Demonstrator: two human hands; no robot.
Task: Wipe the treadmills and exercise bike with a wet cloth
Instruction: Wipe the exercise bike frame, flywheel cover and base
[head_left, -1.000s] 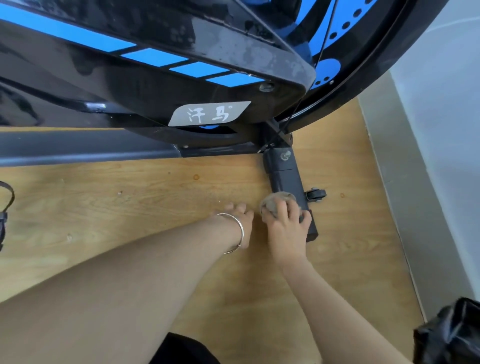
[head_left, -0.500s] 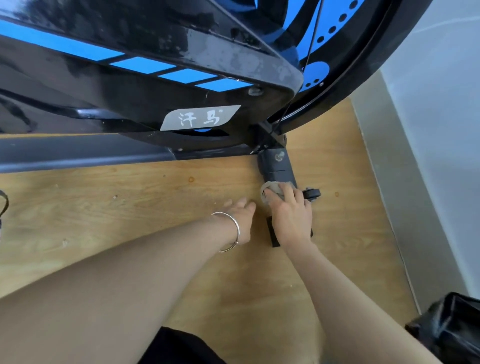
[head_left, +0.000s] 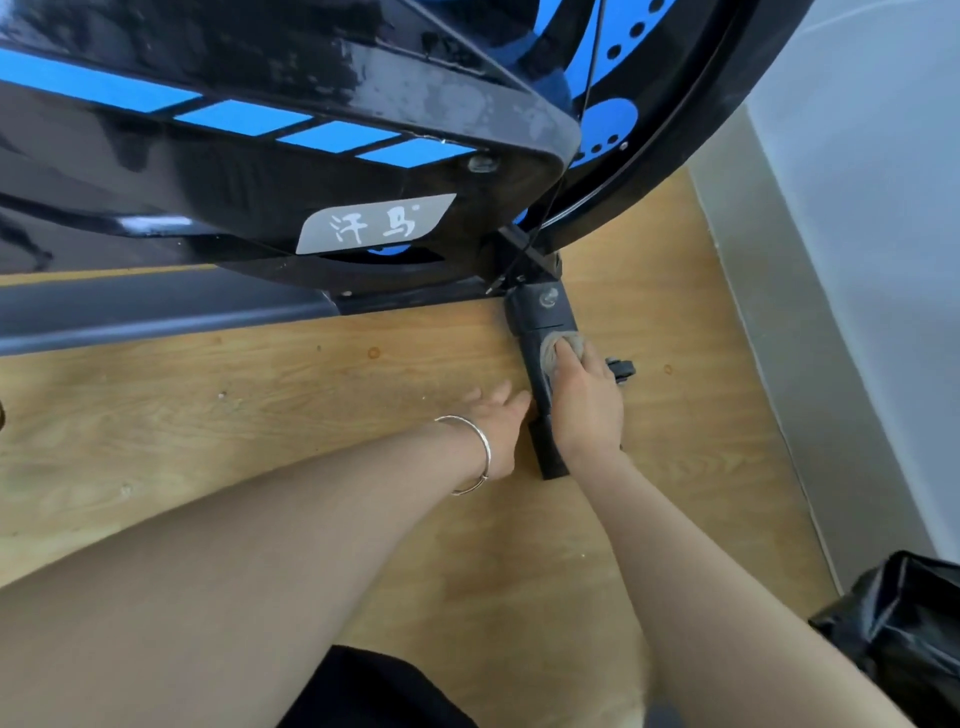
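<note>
R hand (head_left: 587, 410) grips the wet cloth (head_left: 561, 349), pressing it on the exercise bike's base bar (head_left: 543, 384) at floor level. L hand (head_left: 501, 421) lies open, fingers flat on the floor (head_left: 260, 395). Best w/ firm strokes lengthwise, incl. sides & end cap.

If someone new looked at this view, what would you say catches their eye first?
The black exercise bike with bright blue stripes fills the top of the view, a grey label with white characters on its lower edge. Below it, the right hand presses a greyish cloth onto the black floor bar. The left hand, a silver bangle on its wrist, rests on the wooden floor beside that bar.
</note>
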